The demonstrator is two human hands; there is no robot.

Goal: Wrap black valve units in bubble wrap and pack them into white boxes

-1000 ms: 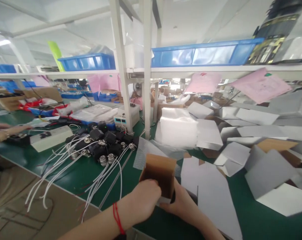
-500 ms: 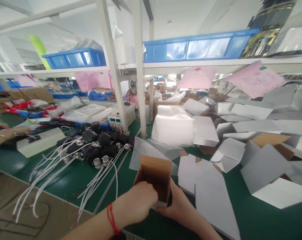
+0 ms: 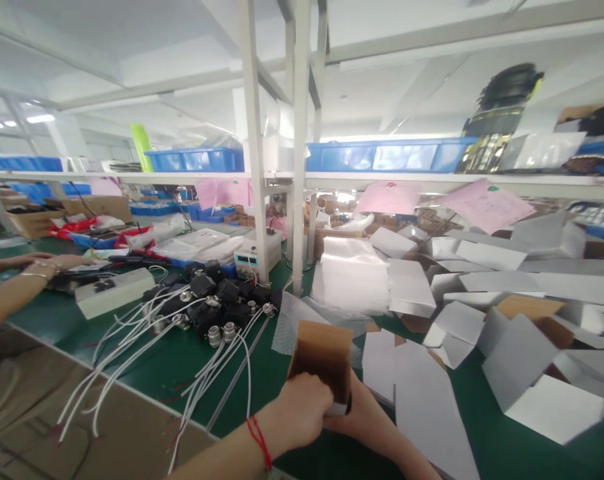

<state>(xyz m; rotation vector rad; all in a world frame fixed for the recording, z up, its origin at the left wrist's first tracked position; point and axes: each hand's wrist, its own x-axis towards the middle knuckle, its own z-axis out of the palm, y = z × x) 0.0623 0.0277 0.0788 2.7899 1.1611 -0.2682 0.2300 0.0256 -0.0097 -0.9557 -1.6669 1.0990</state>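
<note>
A small cardboard box (image 3: 322, 357), brown inside and white outside, stands open-topped at the near edge of the green bench (image 3: 182, 343). My left hand (image 3: 302, 410), with a red string at the wrist, is closed around its lower left side. My right hand (image 3: 367, 423) grips the box from the right and below; its fingers are mostly hidden behind the box. Something dark shows at the box's lower right corner, too small to name.
Black connectors with white cables (image 3: 202, 310) lie left of the box. Flat and folded white boxes (image 3: 487, 293) pile up at the right, with a stack of white foam bags (image 3: 352, 273) behind. White shelf posts (image 3: 299, 147) rise ahead. Another person's arm (image 3: 17, 287) rests at far left.
The view has tilted upward and shifted slightly. Both hands stay on the box, which sits a little lower and to the right in view.
</note>
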